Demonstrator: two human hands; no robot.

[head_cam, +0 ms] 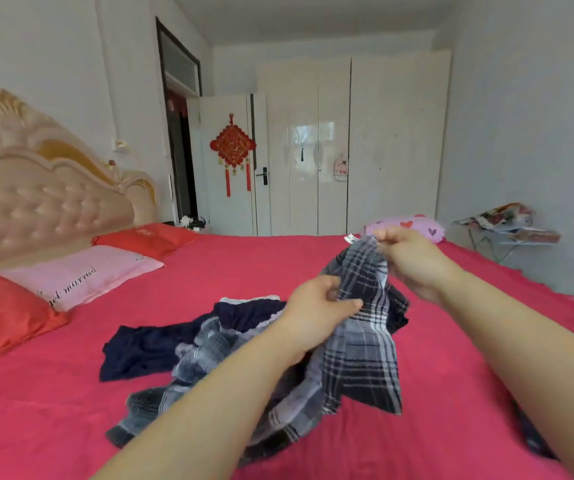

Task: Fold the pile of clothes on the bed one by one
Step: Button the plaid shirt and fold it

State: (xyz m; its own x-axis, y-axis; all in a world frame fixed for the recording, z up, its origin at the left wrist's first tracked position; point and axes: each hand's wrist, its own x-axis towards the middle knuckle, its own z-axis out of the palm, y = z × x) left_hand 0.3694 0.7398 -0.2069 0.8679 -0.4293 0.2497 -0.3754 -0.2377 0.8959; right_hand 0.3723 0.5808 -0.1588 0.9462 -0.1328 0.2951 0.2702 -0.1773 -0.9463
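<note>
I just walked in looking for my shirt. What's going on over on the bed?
A person is working through laundry on the red bed. The right hand pinches the top edge of a grey plaid garment and the left hand grips it lower down, lifting it off the pile. It is not folded yet. A navy garment and more plaid cloth lie crumpled underneath.

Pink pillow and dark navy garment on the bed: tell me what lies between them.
Only bare red bedsheet lies between the pink pillow and the navy garment, as the head view shows.
</note>
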